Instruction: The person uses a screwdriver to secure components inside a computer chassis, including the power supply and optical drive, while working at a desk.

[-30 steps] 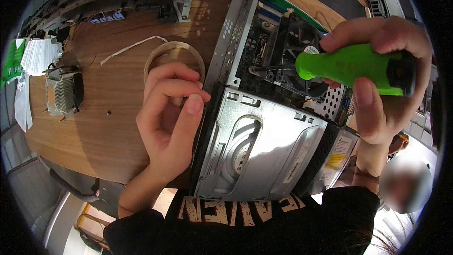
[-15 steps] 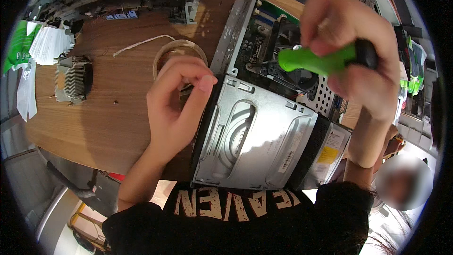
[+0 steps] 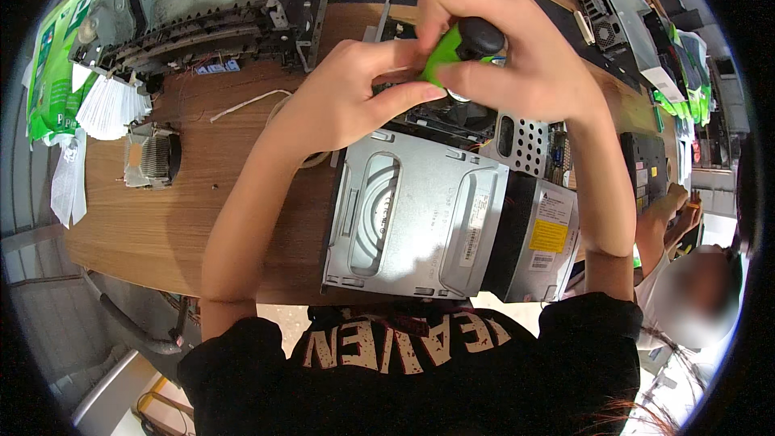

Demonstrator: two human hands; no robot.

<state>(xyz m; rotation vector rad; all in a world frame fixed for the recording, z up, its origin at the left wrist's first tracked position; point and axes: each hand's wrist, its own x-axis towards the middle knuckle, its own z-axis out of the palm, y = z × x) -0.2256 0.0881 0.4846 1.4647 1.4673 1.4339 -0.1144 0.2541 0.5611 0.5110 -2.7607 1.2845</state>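
My wooden table (image 3: 153,218) carries the open computer case (image 3: 436,226), a heatsink (image 3: 152,159), a dismantled grey machine (image 3: 194,12) and white papers (image 3: 109,105).

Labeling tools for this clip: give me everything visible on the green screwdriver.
Only the handle of the screwdriver shows: bright green, plastic-looking, with a black rounded end cap. It points down into the open computer case. The right hand wraps it from above; the left hand fingertips touch its lower part. The shaft and tip are hidden.
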